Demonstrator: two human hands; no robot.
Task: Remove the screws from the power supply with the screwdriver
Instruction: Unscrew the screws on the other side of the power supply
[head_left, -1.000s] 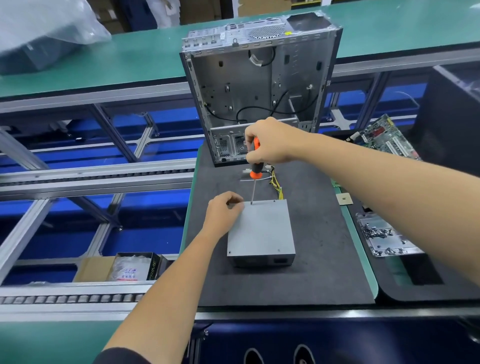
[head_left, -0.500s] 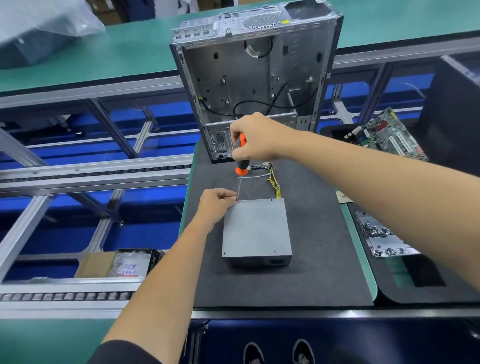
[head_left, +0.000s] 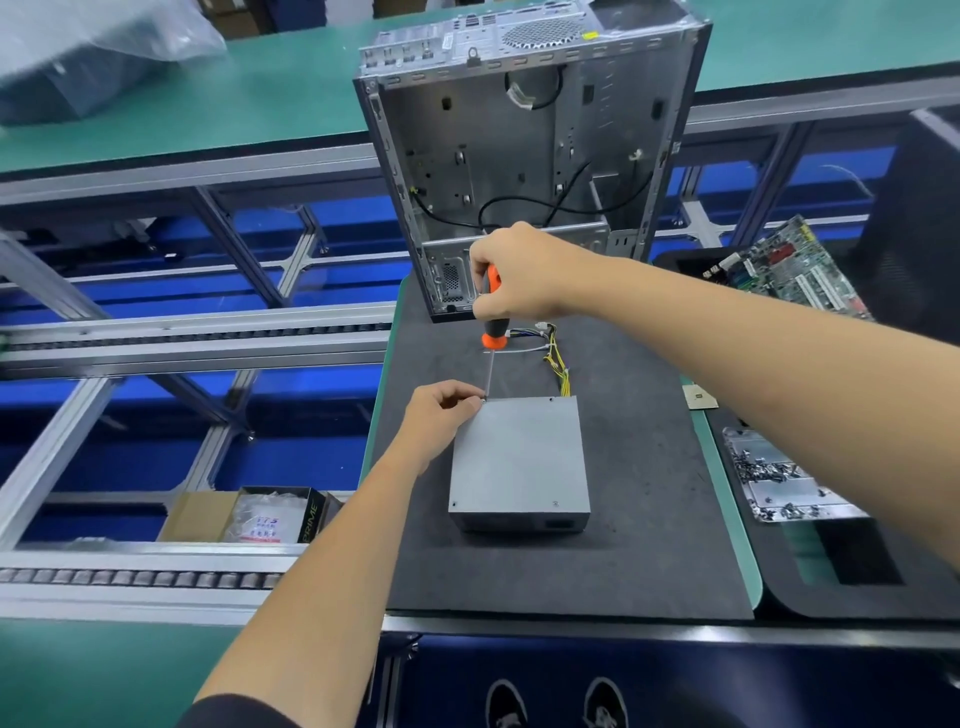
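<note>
A grey metal power supply (head_left: 519, 457) lies flat on the black mat (head_left: 649, 519), its yellow cables (head_left: 558, 364) trailing away at the far side. My right hand (head_left: 519, 273) grips the orange-and-black screwdriver (head_left: 491, 312) upright, its tip on the screw (head_left: 484, 400) at the box's far left corner. My left hand (head_left: 441, 410) rests at that same corner, fingertips pinched beside the tip. Three more screws sit at the other corners of the top plate.
An open, gutted computer case (head_left: 524, 145) stands upright just behind my right hand. To the right, a metal tray (head_left: 779, 478) holds several loose screws and a green motherboard (head_left: 789, 270) lies further back. Conveyor rails (head_left: 182, 338) run on the left, with a cardboard box (head_left: 249, 514) below them.
The screwdriver tip has moved left from the top plate's far edge to the far left corner screw. My left hand's fingers have closed in next to the tip.
</note>
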